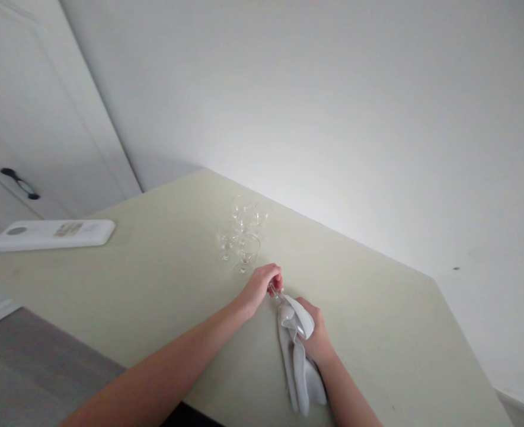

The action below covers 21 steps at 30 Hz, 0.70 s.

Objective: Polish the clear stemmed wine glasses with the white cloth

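Observation:
My left hand [264, 283] is closed around the stem end of a clear stemmed glass [278, 295], which is tilted between my two hands. A white cloth [300, 370] wraps the bowl of that glass and hangs down toward the table's front. On the right side, my right hand [314, 329] grips the cloth around the bowl, its fingers partly hidden behind the fabric. Just beyond my left hand stand several clear stemmed glasses [248, 243] in a cluster, upright on the table.
The pale tabletop [168, 267] meets a white wall [333, 118] along its back edge. A long white flat object [57, 234] with a label lies at the far left, near a white cabinet door with a dark handle [21, 183]. Grey floor [44, 373] shows at lower left.

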Each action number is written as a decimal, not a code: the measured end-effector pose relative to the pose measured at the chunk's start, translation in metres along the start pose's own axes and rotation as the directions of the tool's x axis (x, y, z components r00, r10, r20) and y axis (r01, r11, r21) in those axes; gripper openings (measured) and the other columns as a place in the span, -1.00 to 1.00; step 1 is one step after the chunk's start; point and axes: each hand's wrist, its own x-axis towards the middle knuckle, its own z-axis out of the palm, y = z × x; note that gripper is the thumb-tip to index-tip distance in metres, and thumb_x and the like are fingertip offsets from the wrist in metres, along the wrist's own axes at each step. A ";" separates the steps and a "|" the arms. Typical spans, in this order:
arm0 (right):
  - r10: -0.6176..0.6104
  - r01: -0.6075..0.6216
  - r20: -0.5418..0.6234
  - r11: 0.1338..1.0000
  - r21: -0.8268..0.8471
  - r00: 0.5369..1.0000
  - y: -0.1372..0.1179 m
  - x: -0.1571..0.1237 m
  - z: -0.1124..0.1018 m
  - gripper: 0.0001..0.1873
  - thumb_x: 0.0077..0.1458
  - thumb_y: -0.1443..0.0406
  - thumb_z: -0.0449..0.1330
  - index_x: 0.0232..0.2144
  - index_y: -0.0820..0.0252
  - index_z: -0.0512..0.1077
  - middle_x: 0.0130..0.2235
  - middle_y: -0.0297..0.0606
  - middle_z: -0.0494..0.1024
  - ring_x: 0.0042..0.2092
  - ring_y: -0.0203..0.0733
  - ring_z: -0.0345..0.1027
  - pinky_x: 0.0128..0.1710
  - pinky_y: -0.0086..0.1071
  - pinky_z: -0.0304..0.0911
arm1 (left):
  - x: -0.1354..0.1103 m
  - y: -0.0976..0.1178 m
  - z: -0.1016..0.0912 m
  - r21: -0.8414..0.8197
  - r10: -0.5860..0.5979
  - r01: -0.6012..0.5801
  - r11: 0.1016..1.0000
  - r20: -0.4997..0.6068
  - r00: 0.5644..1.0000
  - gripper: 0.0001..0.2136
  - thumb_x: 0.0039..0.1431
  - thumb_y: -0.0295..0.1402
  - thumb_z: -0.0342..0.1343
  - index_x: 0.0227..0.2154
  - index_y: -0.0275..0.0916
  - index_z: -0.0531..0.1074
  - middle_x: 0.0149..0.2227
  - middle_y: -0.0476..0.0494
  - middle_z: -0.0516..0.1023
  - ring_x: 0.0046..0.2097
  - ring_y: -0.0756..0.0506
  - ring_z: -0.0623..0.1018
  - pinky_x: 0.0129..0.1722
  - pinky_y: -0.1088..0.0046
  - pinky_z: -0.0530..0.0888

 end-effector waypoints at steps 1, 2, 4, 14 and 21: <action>-0.002 0.002 0.001 1.000 -0.001 1.000 0.000 0.000 0.000 -0.89 -0.02 0.36 0.19 -0.35 0.20 0.44 -0.44 -0.38 0.43 -0.43 -0.29 0.22 -0.43 -0.41 0.09 | 0.000 0.000 0.000 0.002 0.002 -0.002 1.000 -0.001 1.000 -0.76 0.10 -0.18 0.02 -0.56 -0.22 0.29 -0.60 0.00 0.41 -0.54 0.01 0.36 -0.53 0.51 0.25; -0.004 0.004 0.000 1.000 -0.001 1.000 0.000 0.000 0.000 -0.89 -0.02 0.36 0.18 -0.35 0.20 0.44 -0.45 -0.38 0.42 -0.43 -0.29 0.21 -0.43 -0.41 0.08 | 0.000 0.000 0.000 0.005 0.006 -0.006 1.000 -0.001 1.000 -0.76 0.09 -0.18 0.02 -0.56 -0.22 0.29 -0.60 0.00 0.40 -0.54 0.01 0.36 -0.53 0.51 0.25; -0.006 0.006 -0.003 1.000 0.004 1.000 0.000 0.000 0.000 -0.91 -0.02 0.37 0.18 -0.37 0.19 0.42 -0.46 -0.40 0.40 -0.44 -0.30 0.19 -0.44 -0.42 0.06 | -0.001 0.000 0.000 0.015 0.015 -0.015 1.000 -0.002 1.000 -0.76 0.09 -0.18 0.02 -0.56 -0.21 0.29 -0.60 0.00 0.41 -0.54 0.01 0.36 -0.53 0.51 0.25; -0.010 0.010 -0.016 1.000 -0.001 1.000 0.007 0.001 0.001 -0.96 0.02 0.33 0.18 -0.45 0.19 0.37 -0.49 -0.41 0.36 -0.46 -0.32 0.16 -0.46 -0.42 0.02 | 0.001 0.000 0.000 0.066 0.022 -0.021 0.998 -0.007 1.000 -0.75 0.08 -0.17 -0.02 -0.59 -0.19 0.24 -0.61 0.00 0.39 -0.55 0.01 0.31 -0.56 0.50 0.21; -0.005 0.005 -0.010 1.000 0.006 1.000 0.010 0.001 0.000 -0.86 0.01 0.31 0.18 -0.53 0.17 0.29 -0.54 -0.42 0.29 -0.48 -0.33 0.11 -0.49 -0.43 -0.02 | 0.001 -0.001 0.000 0.051 0.024 -0.025 0.998 0.004 1.000 -0.73 0.09 -0.15 -0.02 -0.60 -0.18 0.20 -0.61 0.00 0.37 -0.55 0.01 0.31 -0.56 0.50 0.20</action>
